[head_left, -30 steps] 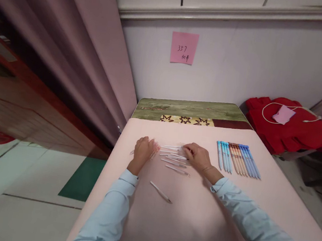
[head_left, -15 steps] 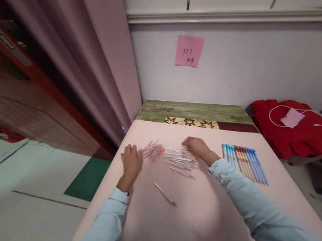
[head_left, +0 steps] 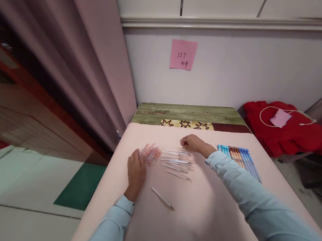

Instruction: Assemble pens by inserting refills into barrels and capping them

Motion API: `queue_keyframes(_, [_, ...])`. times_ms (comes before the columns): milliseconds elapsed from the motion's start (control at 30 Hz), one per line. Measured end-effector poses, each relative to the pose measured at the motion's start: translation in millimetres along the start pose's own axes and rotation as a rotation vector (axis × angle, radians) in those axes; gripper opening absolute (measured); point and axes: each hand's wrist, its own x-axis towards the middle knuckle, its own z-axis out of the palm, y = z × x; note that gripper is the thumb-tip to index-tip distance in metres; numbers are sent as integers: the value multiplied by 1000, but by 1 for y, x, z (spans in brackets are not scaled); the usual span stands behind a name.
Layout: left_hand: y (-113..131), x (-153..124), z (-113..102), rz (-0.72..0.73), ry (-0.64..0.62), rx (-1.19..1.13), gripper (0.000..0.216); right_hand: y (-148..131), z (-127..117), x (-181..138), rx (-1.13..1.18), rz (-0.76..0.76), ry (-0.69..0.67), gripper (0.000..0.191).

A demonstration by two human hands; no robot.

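On the pink-covered table lies a bunched pile of short pink patterned sticks, perhaps pen parts. My left hand lies flat at the near left edge of this pile, its fingertips against it and no object gripped. To the right of the pile, slim white pens or refills form a loose row. My right hand is just beyond the far end of that row, thumb and fingers pinched together; what they hold, if anything, is hidden. One white pen with a dark tip lies apart, nearer me.
A neat row of turquoise, brown and blue pens lies at the right, beside my right forearm. Red cloth with a white cord is past the table's right edge. A pink note hangs on the wall; a curtain flanks the left.
My left hand has come in against the pink pile, its fingers less spread. My right hand has drawn slightly away from the white row, its fingers now curled tighter. The view has shifted slightly.
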Motion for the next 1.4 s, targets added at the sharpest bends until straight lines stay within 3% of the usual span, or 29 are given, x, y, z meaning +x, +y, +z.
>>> queue_keyframes(200, [5, 3, 3, 17, 20, 45, 44, 1, 1, 1, -11, 56, 7, 22])
queue_keyframes(467, [7, 4, 1, 15, 8, 67, 42, -19, 4, 7, -102, 84, -24, 24])
queue_keyframes(633, [6, 5, 2, 26, 34, 55, 43, -10, -3, 12, -66, 151, 34, 26])
queue_keyframes(833, [5, 5, 3, 11, 30, 63, 43, 9, -13, 54, 56, 355, 182, 31])
queue_keyframes(1067, [3, 4, 2, 27, 36, 75, 42, 12, 2, 96, 205, 486, 303, 32])
queue_keyframes(1233, [7, 6, 0, -8, 17, 62, 40, 18, 9, 92, 358, 497, 348, 27])
queue_keyframes(1400, [8, 6, 1, -16, 4, 86, 41, 23, 11, 66, 547, 514, 404, 35])
